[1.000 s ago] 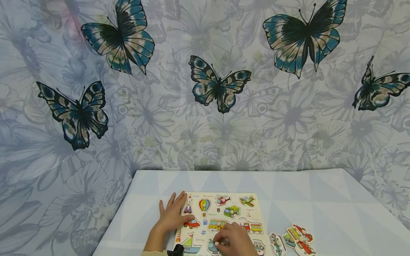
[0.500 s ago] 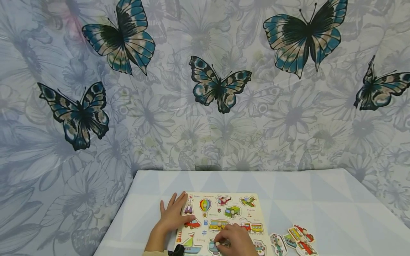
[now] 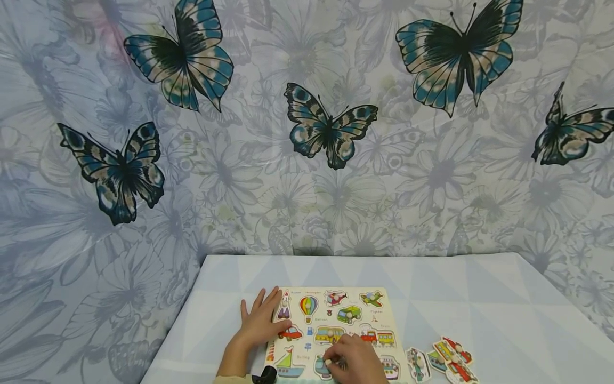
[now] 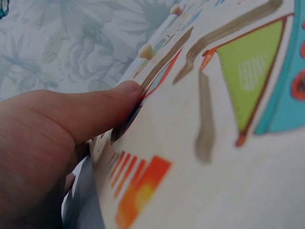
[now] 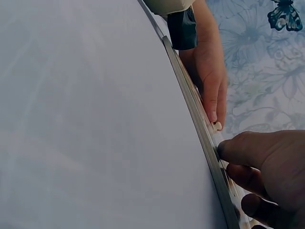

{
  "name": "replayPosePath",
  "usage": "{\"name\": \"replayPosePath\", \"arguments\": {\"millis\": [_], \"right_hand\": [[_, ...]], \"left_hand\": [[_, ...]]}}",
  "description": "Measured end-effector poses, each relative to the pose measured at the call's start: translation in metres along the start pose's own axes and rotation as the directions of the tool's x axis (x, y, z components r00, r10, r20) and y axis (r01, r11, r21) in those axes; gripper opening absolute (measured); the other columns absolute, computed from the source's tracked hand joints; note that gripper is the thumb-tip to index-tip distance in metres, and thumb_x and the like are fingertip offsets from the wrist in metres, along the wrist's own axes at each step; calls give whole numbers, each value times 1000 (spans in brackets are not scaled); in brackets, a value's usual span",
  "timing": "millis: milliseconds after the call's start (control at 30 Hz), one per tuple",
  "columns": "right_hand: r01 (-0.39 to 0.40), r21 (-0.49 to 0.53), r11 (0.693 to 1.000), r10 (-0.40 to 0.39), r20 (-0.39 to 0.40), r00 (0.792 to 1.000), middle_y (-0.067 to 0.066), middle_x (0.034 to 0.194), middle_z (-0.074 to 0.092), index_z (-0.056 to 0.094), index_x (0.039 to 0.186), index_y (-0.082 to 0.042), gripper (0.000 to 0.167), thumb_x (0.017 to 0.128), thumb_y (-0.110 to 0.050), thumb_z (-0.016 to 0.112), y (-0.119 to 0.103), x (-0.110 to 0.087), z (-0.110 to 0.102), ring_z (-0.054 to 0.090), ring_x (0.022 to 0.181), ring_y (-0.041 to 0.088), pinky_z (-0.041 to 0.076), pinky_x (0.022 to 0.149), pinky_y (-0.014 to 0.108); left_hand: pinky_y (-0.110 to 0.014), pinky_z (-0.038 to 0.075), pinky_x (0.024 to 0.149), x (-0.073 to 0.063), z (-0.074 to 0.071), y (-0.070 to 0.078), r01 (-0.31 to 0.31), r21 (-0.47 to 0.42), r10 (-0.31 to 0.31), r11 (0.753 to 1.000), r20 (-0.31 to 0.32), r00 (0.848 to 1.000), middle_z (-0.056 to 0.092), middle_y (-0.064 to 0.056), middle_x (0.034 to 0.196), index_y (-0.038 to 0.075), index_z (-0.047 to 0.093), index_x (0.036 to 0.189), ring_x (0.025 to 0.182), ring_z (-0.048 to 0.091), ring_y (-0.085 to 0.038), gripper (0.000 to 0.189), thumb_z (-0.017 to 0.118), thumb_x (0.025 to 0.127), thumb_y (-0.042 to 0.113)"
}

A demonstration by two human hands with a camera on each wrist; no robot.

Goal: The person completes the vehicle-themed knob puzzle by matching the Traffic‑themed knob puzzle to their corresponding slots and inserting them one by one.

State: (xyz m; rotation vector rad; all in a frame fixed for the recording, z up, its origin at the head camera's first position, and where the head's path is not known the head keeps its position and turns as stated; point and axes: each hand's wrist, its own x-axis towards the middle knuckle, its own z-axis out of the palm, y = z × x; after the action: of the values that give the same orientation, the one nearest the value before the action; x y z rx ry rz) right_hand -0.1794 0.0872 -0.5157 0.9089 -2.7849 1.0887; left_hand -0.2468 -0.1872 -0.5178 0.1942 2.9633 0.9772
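A cream puzzle board (image 3: 307, 348) with vehicle pictures lies on the table. My left hand (image 3: 259, 322) rests at its left edge with spread fingers, the thumb touching the board by the red car piece (image 3: 290, 333). In the left wrist view the thumb (image 4: 107, 107) lies along the board's surface. My right hand (image 3: 356, 358) pinches the small knob of a blue puzzle piece (image 3: 321, 366) at the board's lower middle, covering part of it. In the right wrist view the fingers of the right hand (image 5: 267, 171) are bent close to the board.
Several loose vehicle pieces (image 3: 458, 358) lie in an overlapping pile right of the board, with another piece (image 3: 419, 365) beside it. The table (image 3: 446, 298) ends at a wall cloth (image 3: 259, 213) printed with butterflies. A black strap piece (image 3: 265, 375) sits at the left wrist.
The board has shifted very slightly up and to the right in the head view. Both hands keep nearly the same places, the right still pinching the knob.
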Motion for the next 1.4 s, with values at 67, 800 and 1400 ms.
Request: {"name": "replayPosePath", "arguments": {"millis": [67,800,1400], "right_hand": [[-25,-16,1000,25,2,1000,-19,80,56,77,89,-29,5,87,-25,76,0,0,-1,45,72,-7,41,61,20],[3,-66,998,-8,-82,997,-17,82,60,76,91,-28,5,87,-25,76,0,3,-10,45,70,-7,39,60,19],[-295,11,956,293,-129,947,-8,87,62,73,102,-20,12,92,-15,69,43,-53,-81,41,60,-3,38,53,21]], "left_hand": [[-76,-13,112,1,0,0,-4,-3,4,1000,1,1000,34,-8,163,13,41,154,154,15,-43,86,76,83,47],[-76,-15,111,3,-5,-5,-34,-39,33,999,-14,999,37,-7,162,15,47,151,153,14,-44,67,71,91,33],[-76,-14,111,2,1,-3,-22,-6,22,1000,7,1000,36,-6,162,16,45,151,153,15,-44,67,70,92,35]]}}
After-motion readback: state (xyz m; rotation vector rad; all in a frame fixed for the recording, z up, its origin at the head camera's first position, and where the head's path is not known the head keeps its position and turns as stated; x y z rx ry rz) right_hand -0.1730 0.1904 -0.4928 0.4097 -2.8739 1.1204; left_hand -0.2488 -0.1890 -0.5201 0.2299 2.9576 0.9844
